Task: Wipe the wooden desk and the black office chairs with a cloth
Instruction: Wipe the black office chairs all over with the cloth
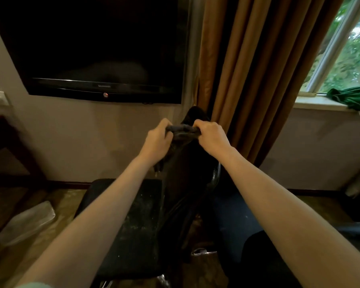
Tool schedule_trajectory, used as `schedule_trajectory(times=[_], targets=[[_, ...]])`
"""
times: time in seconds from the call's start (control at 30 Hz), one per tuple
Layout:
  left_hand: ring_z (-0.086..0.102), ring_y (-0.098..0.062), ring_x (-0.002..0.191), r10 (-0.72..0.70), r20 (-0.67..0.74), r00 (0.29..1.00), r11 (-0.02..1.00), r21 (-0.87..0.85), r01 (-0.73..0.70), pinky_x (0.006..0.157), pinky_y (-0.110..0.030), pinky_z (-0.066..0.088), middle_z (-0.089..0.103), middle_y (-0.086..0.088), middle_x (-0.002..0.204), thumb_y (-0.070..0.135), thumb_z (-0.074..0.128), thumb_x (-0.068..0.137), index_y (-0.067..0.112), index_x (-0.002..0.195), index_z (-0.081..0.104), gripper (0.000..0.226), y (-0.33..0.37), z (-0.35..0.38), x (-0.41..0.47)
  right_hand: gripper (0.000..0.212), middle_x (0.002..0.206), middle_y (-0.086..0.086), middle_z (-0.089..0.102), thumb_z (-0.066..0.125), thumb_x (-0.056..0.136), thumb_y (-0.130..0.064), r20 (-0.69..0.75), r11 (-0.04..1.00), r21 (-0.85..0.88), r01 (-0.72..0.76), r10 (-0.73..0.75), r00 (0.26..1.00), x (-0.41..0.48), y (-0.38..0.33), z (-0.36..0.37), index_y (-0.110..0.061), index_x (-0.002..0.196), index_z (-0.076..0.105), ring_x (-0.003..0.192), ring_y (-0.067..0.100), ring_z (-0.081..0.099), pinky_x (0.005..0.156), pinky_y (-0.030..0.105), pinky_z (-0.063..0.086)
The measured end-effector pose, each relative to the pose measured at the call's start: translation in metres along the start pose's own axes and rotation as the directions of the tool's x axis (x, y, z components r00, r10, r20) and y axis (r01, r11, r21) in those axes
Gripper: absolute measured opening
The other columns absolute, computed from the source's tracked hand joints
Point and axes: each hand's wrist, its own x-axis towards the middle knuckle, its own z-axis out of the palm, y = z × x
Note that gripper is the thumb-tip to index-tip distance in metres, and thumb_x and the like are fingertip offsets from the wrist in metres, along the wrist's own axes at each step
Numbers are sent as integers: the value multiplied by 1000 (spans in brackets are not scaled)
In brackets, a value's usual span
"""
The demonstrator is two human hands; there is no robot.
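I hold a dark grey cloth [182, 133] stretched between both hands at the middle of the view. My left hand [157, 140] grips its left end and my right hand [211, 135] grips its right end, fingers curled round the fabric. More of the cloth hangs down below my left hand. Under the hands stands a black office chair: its backrest [183, 183] is seen edge-on and its dusty black seat [133, 221] lies to the left. A second dark seat [233, 223] shows to the right. The corner of a wooden desk [2, 142] is at the far left.
A black TV [104, 48] hangs on the wall ahead. Brown curtains [258, 69] hang right of it beside a window, with a green cloth [351, 98] on the sill. A clear plastic item [27, 223] lies on the floor at lower left.
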Motion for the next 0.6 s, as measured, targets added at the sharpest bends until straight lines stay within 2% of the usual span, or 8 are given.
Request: schedule_trajectory(times=[0.1,0.17,0.27,0.33,0.37,0.43,0.5,0.6], targets=[[54,-17,85,-33,247,968,999,38,25,62,-21,36,55,1,90,3,40,95,8,106,50,16,-19,36,-12,24,103,6,62,45,90,-8,295,913,-390,122,-2,956,0,16,9,-18,107,60,104,27,56,85,34,37],[49,-16,96,-87,441,893,996,24,85,72,-20,35,52,-4,103,2,41,93,4,116,49,24,-31,64,-23,29,108,1,63,46,90,-13,340,896,-424,129,26,940,-3,23,13,-25,111,61,111,23,52,97,38,30],[45,-18,95,-147,572,807,871,-311,380,81,-29,39,49,-7,102,4,41,90,11,99,47,13,-36,85,-28,31,110,-4,63,48,87,-14,314,933,-351,75,42,949,-4,31,15,-29,110,64,114,19,50,102,41,25],[47,-12,94,-195,529,826,687,-528,500,80,-24,41,49,0,98,10,41,96,16,98,46,8,-31,88,-23,31,111,-5,63,50,87,-14,281,966,-260,-3,79,956,-5,32,16,-30,109,65,115,17,50,104,42,24],[50,-10,96,-211,474,855,669,-567,480,81,-22,43,50,3,100,14,43,98,17,105,46,8,-30,90,-20,31,112,-6,63,51,87,-14,274,972,-233,-18,84,958,-5,31,17,-29,109,65,115,17,49,103,42,24],[52,-8,103,-148,353,924,797,-510,323,87,-20,45,52,5,109,16,51,96,19,119,43,24,-33,97,-13,34,118,-4,60,52,87,-15,301,969,-245,-20,96,949,-6,31,20,-27,117,62,120,18,47,103,41,25],[49,-14,118,-78,317,945,906,-374,200,100,-30,41,50,0,126,28,58,90,20,131,43,45,-42,107,-6,48,137,0,49,53,86,-13,293,984,-132,-122,157,943,-10,37,23,-25,132,50,134,20,35,110,44,20],[45,-19,125,-159,265,951,933,-274,232,105,-30,35,46,-4,135,25,61,89,16,137,45,51,-44,112,5,73,155,-1,19,61,84,-14,168,902,165,-399,373,912,-18,44,24,-30,146,26,145,20,9,115,50,8]])
